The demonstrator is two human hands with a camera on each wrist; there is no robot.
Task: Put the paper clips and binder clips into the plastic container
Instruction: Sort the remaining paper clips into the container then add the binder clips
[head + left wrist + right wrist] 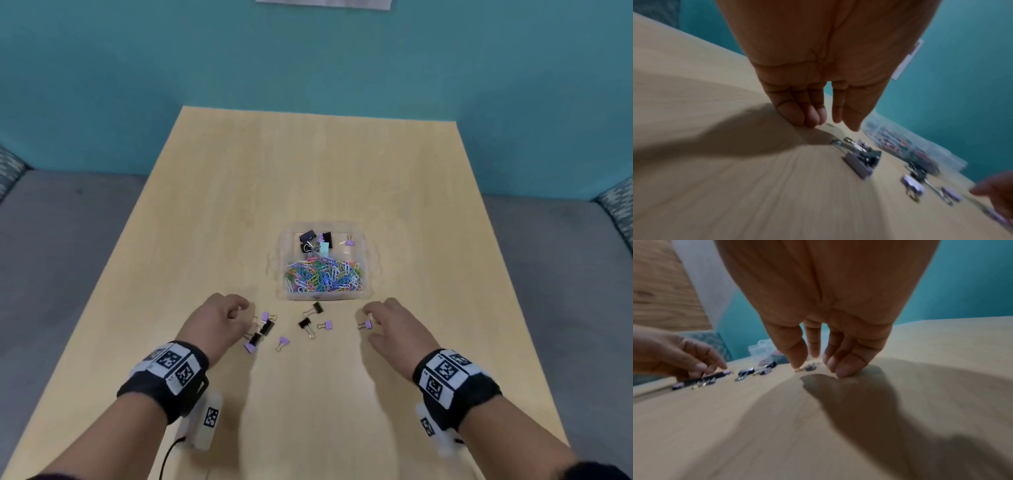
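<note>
A clear plastic container (366,274) sits mid-table; colourful paper clips (323,275) fill its near half and a few binder clips (313,240) lie in its far half. Several loose purple and black binder clips (267,328) lie on the table just in front of it. My left hand (245,318) hovers at the left end of that group, fingertips (797,116) touching the wood, holding nothing. My right hand (367,330) straddles a small purple binder clip (368,324), which lies on the table between thumb and fingers (838,369) without being pinched.
The light wooden table (308,171) stretches far beyond the container to a teal wall. Grey floor lies on both sides. Black wristbands with printed markers (171,363) sit on both wrists.
</note>
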